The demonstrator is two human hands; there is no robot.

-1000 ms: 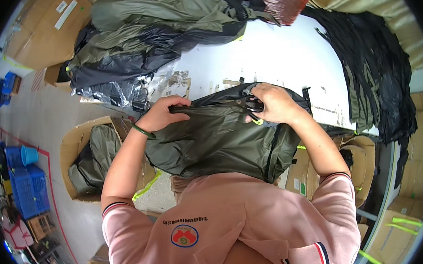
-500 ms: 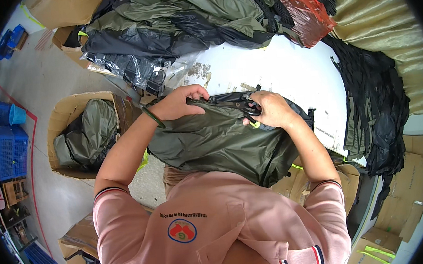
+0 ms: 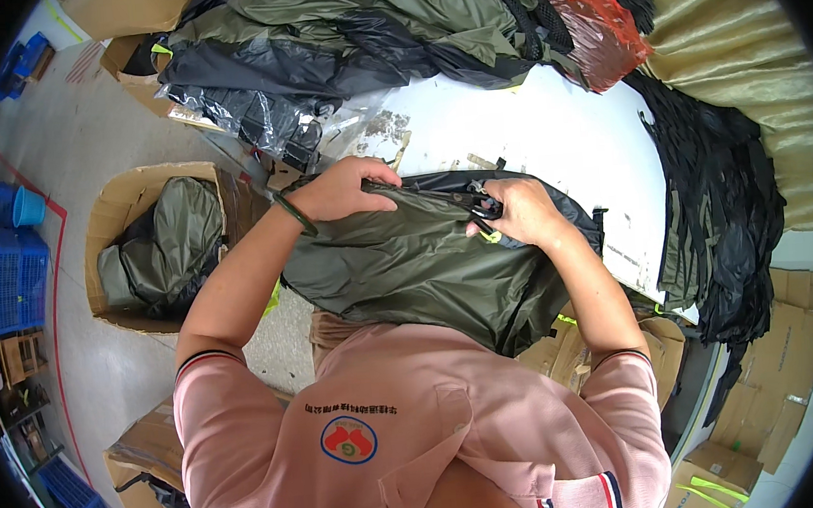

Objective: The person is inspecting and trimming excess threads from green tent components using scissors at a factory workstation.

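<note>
A large olive-green fabric piece (image 3: 407, 259) with a black far edge lies across my lap and the near edge of the white table. My left hand (image 3: 349, 192), with a dark bangle at its wrist, pinches the fabric's far edge between thumb and fingers. At the right end of that edge, my right hand (image 3: 525, 211) is closed around black-handled scissors (image 3: 487, 207). Their blades point left along the edge, partly lost against the dark cloth. A small yellow-green tab (image 3: 491, 237) shows just below my right hand.
Olive and black fabric (image 3: 389, 26) is heaped at the table's (image 3: 598, 134) far side, beside a red plastic bag (image 3: 596, 34). Black straps (image 3: 717, 201) hang over the right edge. An open carton (image 3: 110, 311) holding similar fabric stands left; blue crates (image 3: 17, 280) are farther left.
The fabric's far edge now lies straighter between my hands, and less of the scissor blades shows. Both hands stay in nearly the same places.
</note>
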